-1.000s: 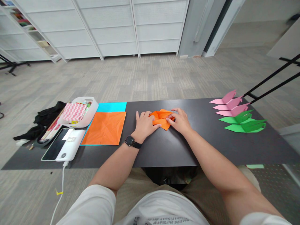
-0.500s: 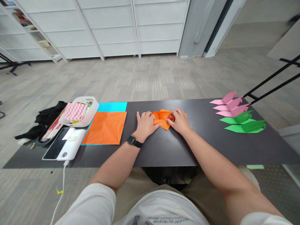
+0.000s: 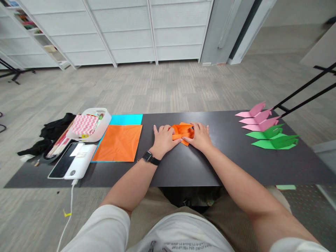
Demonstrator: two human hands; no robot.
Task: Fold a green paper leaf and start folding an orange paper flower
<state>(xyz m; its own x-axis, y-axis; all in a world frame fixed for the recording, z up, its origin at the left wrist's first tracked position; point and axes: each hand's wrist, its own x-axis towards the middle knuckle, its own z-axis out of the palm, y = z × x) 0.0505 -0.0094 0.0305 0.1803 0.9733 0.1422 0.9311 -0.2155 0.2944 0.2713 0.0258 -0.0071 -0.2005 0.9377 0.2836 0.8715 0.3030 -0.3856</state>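
Observation:
Between my two hands, on the dark table, lies a partly folded sheet of orange origami paper (image 3: pixel 183 131), its middle raised into open pockets. My left hand (image 3: pixel 163 138) grips its left side, the thumb pressing the near edge and the fingers curled at the far side. My right hand (image 3: pixel 201 136) holds the right side, with its thumb on the near edge beside the left thumb. Fingertips of both hands are partly hidden by the paper. A watch (image 3: pixel 147 156) is on my left wrist.
Left of my hands lie flat orange paper (image 3: pixel 118 143) and blue paper (image 3: pixel 126 119). Beyond them are a white basket (image 3: pixel 105 122), a phone (image 3: pixel 63 162), a white power bank (image 3: pixel 80 161) with a cable, and black cloth (image 3: pixel 56 126). Pink (image 3: pixel 258 117) and green (image 3: pixel 275 141) folded paper birds line the table's right.
My right thumb has moved left and down along the near edge, closer to the left thumb. The orange paper's middle is opened wider. My left hand has barely moved.

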